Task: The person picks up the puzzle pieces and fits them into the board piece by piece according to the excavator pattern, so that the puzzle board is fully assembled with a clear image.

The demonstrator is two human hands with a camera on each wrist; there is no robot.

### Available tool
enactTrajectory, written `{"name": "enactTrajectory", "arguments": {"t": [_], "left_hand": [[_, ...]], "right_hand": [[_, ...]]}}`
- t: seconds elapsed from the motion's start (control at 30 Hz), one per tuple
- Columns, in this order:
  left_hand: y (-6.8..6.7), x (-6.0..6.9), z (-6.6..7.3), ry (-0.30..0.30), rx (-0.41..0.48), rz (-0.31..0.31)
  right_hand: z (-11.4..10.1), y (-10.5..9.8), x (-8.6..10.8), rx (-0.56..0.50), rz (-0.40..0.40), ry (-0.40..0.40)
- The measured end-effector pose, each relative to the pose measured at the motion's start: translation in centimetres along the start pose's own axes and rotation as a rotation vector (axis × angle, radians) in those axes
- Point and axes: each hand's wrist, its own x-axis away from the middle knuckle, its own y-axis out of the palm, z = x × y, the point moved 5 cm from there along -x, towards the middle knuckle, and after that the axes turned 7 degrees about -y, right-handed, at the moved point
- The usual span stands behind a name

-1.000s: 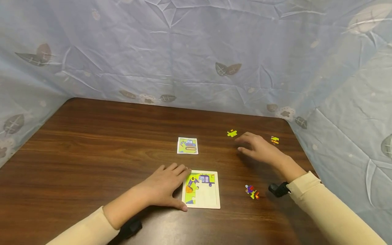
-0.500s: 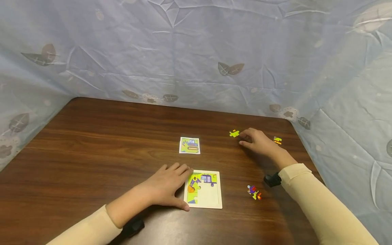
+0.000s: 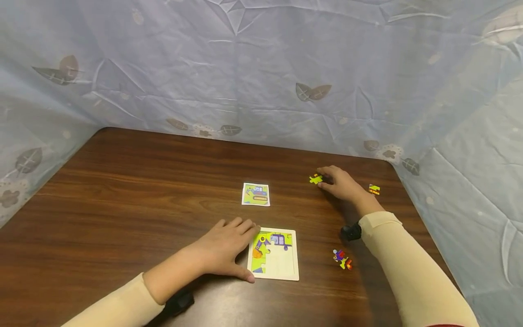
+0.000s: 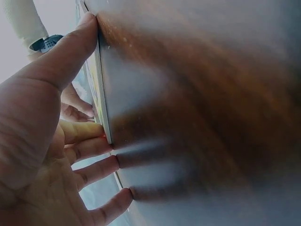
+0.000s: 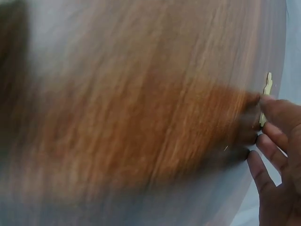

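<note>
In the head view my left hand [image 3: 222,250] lies with fingers spread at the left edge of a white-framed jigsaw board [image 3: 282,265]. Its thumb is at the lower corner and its index finger at the upper one. The board's left and top parts show fitted picture pieces; the rest is bare. Farther back, my right hand [image 3: 342,182] pinches a green puzzle piece [image 3: 315,180] between thumb and index finger on the table. In the right wrist view this piece [image 5: 268,84] appears edge-on at the fingertips.
A small picture card [image 3: 255,194] with a digger lies behind the board. Loose puzzle pieces [image 3: 342,260] lie to the board's right, and another piece [image 3: 374,189] near the table's right edge. Patterned cloth [image 3: 265,81] hangs around the brown table [image 3: 143,181].
My right hand has moved left and slightly away from me, closing its thumb and index finger on the green puzzle piece. My left hand stays at the board. The view has shifted slightly.
</note>
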Motion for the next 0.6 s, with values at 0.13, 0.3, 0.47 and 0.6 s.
{"name": "enactTrajectory", "arguments": {"t": [0.13, 0.3, 0.47, 0.6], "left_hand": [[0.03, -0.05, 0.04, -0.004, 0.002, -0.004], [0.0, -0.05, 0.03, -0.011, 0.006, -0.005], [-0.1, -0.02, 0.1, -0.007, 0.006, -0.004], [-0.09, 0.03, 0.09, -0.002, 0.0, 0.001]], "right_hand": [[-0.03, -0.06, -0.27, 0.029, 0.006, -0.014], [0.02, -0.24, -0.55, 0.069, 0.011, -0.024], [0.07, -0.27, -0.57, 0.077, 0.006, -0.01], [0.27, -0.13, -0.65, 0.068, 0.003, -0.008]]}}
